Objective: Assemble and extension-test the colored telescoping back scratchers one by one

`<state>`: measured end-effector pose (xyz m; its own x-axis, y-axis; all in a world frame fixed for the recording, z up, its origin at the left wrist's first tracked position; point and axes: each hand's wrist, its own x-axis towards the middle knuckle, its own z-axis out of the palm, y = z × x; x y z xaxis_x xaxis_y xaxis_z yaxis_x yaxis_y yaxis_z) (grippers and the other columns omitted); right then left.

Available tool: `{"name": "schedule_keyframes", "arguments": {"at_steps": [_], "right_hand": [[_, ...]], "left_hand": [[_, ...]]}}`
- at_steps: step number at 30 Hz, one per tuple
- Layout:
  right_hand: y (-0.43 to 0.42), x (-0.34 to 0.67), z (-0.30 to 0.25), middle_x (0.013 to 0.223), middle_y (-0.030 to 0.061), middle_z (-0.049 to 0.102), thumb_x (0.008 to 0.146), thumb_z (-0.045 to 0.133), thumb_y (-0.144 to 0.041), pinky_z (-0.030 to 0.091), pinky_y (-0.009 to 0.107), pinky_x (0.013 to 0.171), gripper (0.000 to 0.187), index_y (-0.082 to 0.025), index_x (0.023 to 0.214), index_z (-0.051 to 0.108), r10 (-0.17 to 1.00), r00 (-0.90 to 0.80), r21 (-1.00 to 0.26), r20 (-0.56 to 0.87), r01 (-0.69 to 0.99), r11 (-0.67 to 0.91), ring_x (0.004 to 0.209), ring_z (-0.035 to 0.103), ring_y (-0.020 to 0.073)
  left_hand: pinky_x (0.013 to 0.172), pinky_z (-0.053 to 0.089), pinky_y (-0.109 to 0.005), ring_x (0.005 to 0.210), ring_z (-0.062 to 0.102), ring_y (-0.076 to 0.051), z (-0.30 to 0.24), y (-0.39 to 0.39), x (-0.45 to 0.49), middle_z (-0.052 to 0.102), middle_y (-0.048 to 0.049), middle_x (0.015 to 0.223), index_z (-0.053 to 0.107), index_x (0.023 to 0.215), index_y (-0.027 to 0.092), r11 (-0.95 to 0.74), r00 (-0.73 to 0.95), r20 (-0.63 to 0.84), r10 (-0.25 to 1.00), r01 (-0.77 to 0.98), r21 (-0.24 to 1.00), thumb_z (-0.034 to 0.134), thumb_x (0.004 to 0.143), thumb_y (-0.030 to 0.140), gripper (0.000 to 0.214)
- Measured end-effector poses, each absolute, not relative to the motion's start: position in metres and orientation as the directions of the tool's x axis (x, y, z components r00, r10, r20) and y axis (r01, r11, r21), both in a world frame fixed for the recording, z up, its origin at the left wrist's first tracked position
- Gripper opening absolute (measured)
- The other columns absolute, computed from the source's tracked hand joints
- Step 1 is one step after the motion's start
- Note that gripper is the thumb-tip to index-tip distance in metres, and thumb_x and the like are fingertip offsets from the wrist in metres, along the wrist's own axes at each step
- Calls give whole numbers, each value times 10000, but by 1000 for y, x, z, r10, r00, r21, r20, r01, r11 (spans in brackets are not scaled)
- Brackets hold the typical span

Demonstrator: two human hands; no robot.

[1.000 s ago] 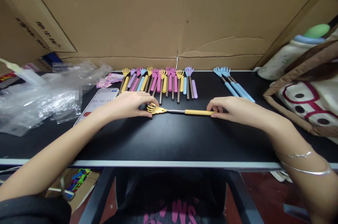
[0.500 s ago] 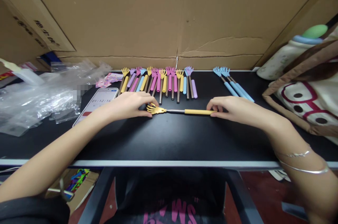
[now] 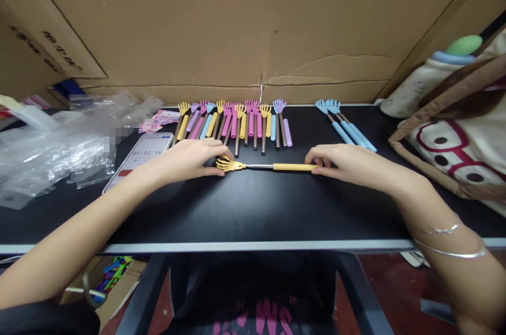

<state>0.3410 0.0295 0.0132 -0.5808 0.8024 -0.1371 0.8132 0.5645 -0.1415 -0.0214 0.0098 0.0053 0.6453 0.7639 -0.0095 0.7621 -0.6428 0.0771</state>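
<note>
Fingers point(image 3: 315, 153) narrow: left hand point(image 3: 192, 158) pinches yellow scratcher point(image 3: 277, 167) at claw, right hand point(image 3: 348, 162) at handle end, mid-desk point(image 3: 253, 208). One-sided slip could swing it into scratcher row point(image 3: 234, 127) toward far edge.

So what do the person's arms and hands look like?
The left hand and right hand wear no gloves. The left arm has a black cloth sleeve. The right arm wears a thin, textured silver bracelet and a smooth silver bangle; no right sleeve shows.
</note>
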Motion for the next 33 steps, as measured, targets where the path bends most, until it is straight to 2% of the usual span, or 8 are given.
{"name": "schedule_keyframes", "arguments": {"at_steps": [8,19,33], "right_hand": [[27,340,13,767,3,644,836,568,-310,327,253,571,175,-234,977,639,793,-601,-145,-102,797,586,620,572,150],[26,339,12,786,6,631,850,560,-324,321,257,573,229,-227,1048,623,802,-579,-125,-148,815,566,644,572,158],[26,339,13,764,4,628,862,564,-326,311,250,559,191,-232,1018,621,788,-604,-114,-117,797,593,609,554,149]], "left_hand": [[768,445,-256,990,659,-191,4,9,-21,672,-4,1161,611,1178,261,-646,648,-10,762,761,51,622,940,411,282],[781,448,-253,1036,648,-192,4,9,-20,661,-5,1183,605,1185,263,-641,643,-14,766,766,48,614,940,412,287],[769,470,-260,999,652,-198,4,8,-20,666,-37,1153,601,1183,245,-656,656,8,755,754,37,547,955,435,301]]}}
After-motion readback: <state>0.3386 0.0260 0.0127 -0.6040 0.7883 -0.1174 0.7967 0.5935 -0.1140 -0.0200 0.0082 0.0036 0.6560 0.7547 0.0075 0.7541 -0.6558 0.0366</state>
